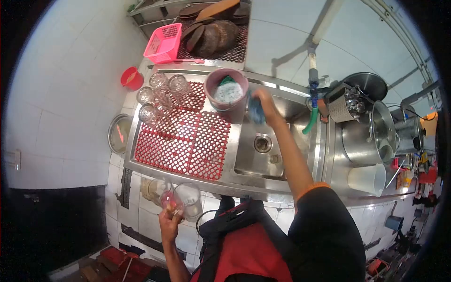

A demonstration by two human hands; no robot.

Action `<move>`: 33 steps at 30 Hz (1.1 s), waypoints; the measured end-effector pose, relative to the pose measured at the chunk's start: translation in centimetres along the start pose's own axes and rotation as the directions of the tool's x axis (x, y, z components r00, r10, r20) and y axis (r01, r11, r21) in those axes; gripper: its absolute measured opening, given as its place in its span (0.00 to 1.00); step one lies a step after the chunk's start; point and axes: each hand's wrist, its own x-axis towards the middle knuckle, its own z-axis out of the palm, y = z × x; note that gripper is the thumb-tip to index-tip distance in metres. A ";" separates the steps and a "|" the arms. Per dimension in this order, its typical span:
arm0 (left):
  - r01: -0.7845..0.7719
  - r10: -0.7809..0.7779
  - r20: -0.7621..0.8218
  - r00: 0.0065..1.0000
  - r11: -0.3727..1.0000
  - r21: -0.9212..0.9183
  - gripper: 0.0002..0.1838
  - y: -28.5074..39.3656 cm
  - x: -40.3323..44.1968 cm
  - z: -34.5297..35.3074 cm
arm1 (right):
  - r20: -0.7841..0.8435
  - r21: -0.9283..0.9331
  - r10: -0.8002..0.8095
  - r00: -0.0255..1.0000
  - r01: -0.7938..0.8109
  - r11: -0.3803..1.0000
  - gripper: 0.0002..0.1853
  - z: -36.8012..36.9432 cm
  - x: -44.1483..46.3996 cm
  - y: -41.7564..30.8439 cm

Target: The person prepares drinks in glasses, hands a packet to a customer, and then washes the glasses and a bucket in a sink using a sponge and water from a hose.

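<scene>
My left hand (170, 225) is low at the left, in front of the counter edge. Its fingers are closed on a clear drinking glass (172, 201) that looks pinkish. Beyond this glass is a larger clear container (189, 199). My right hand (267, 107) reaches over the left back part of the sink (249, 164). It grips a blue-grey, cloth-like thing (256, 111), smeared by motion, so its exact kind is unclear. Just left of that hand stands a pinkish bucket (210, 84) with foamy water (228, 92) and something green inside.
Several upturned glass mugs (159, 81) stand on the red perforated mat (188, 145). A pink basket (162, 44) and dark round boards (213, 40) lie behind. Right of the sink are a green hose (310, 121), steel pots (359, 141) and a white plastic jug (366, 179).
</scene>
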 end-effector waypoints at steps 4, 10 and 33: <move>-0.257 0.156 0.345 0.926 0.927 0.272 0.12 4.6 5.4 6.6 | 0.150 0.258 0.607 0.781 -0.623 0.738 0.16 -6.3 -11.6 7.9; -0.599 -0.007 0.746 0.666 0.591 0.540 0.23 7.1 14.4 22.2 | -0.035 0.411 0.774 0.632 -0.697 0.588 0.10 -11.0 -21.7 7.7; -0.878 -0.147 0.931 0.334 0.311 0.364 0.24 3.1 14.6 31.3 | -0.181 -0.054 0.234 0.955 -0.247 0.968 0.14 -13.5 -16.6 3.9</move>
